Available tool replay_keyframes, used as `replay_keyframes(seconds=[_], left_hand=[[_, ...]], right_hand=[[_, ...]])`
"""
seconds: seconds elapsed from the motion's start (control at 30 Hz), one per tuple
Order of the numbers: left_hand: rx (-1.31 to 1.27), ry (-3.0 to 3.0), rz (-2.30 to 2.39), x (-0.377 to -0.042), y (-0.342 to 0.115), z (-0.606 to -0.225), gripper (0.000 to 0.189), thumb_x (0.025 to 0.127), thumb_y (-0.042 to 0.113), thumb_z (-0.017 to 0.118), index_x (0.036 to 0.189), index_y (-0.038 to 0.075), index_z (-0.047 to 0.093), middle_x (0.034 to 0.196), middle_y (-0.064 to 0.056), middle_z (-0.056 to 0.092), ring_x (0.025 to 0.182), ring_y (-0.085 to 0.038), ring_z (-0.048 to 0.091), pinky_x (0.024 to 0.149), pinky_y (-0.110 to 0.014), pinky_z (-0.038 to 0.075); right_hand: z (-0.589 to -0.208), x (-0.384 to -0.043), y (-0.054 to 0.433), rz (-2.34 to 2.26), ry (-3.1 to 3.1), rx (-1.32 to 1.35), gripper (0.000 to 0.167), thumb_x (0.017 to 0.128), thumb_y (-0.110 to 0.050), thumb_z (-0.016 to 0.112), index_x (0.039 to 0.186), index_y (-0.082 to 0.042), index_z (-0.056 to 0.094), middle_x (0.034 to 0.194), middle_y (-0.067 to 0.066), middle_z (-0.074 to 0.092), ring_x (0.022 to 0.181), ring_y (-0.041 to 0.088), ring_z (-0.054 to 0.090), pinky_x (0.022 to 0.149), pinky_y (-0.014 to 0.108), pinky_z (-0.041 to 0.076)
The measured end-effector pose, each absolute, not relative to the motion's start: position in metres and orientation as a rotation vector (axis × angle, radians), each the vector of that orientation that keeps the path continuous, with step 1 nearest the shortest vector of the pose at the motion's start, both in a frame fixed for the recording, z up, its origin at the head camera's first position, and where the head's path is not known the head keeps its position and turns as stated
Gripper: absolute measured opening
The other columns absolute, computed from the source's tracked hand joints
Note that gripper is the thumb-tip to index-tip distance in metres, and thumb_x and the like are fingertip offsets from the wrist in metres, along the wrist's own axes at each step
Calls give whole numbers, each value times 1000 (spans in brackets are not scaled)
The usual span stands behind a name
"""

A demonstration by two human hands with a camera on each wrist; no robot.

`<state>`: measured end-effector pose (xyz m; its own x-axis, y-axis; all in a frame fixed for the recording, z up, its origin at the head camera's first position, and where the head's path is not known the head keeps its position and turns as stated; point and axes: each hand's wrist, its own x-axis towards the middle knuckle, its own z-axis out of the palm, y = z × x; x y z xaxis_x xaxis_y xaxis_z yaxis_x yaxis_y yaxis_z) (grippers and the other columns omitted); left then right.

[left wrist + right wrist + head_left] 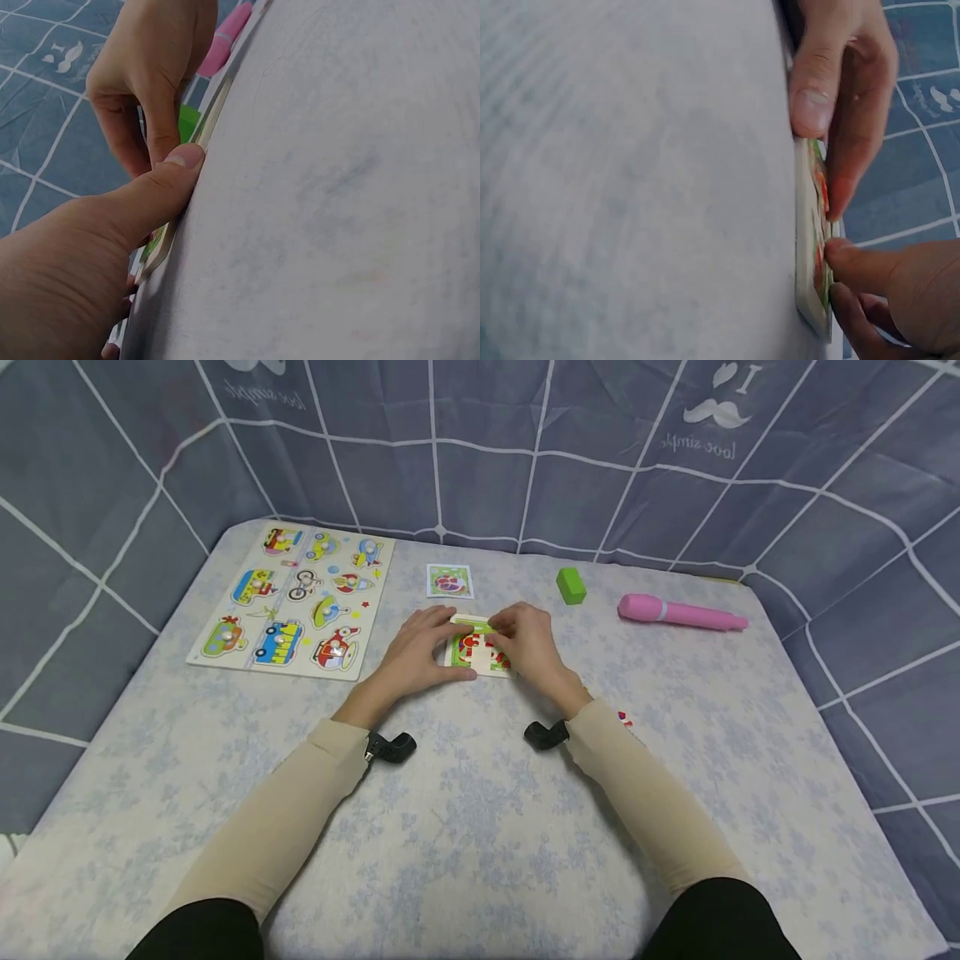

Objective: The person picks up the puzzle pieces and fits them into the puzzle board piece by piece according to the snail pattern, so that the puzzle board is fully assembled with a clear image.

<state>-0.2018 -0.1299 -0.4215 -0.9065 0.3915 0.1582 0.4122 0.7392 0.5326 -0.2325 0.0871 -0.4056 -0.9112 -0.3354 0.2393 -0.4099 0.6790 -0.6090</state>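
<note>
In the head view a small puzzle board (480, 670) with red and green pieces lies mid-table, a pale gap showing between its pieces. My left hand (423, 647) grips its left side, thumb along the near edge and fingers at the far side. Over the board's right part, my right hand (528, 647) pinches a small puzzle piece, mostly hidden by the fingertips. The right wrist view shows the right thumb and fingers (855, 262) right at the board's face. A small red and white piece (625, 718) lies beside the right sleeve, partly covered by it.
A large vehicle picture board (348, 672) lies at the back left. Behind the hands sits a square picture card (450, 582). A green block (572, 586) and a pink pen-shaped object (678, 612) lie at the back right. Grey checked cloth walls (487, 485) enclose the table.
</note>
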Motion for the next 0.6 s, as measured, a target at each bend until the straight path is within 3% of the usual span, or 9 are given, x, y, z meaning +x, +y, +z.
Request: replay_keyframes(seconds=[0.2,0.33,0.47,0.6], left_hand=[[-654,-2919,-890,-201,-131,-422,79,83,52,87,150,17,61,169,-13,38,161,-31,25,136,-49,8],[-643,-2917,-887,-202,-131,-423,79,84,52,86,151,18,60,169,-13,37,161,-31,25,136,-49,8],[-645,-2906,-889,-203,-130,-423,80,84,53,86,151,19,59,169,-12,37,161,-31,24,136,-49,9],[-649,-2915,-880,-202,-130,-423,80,85,54,85,151,18,60,169,-12,38,161,-31,24,136,-49,8]], right_hand=[[-407,-232,90,1029,-2773,591,16,93,-7,81,105,3,80,105,18,74,91,29,76,80,39,64],[-404,-228,88,945,-2798,627,18,95,-8,78,109,4,80,108,18,74,96,29,75,82,38,64],[-400,-221,90,702,-2860,788,26,103,-10,69,123,6,75,123,20,69,114,33,67,98,41,59],[-400,-213,99,552,-2916,991,39,109,-14,58,142,8,60,146,25,55,135,40,51,116,48,46]])
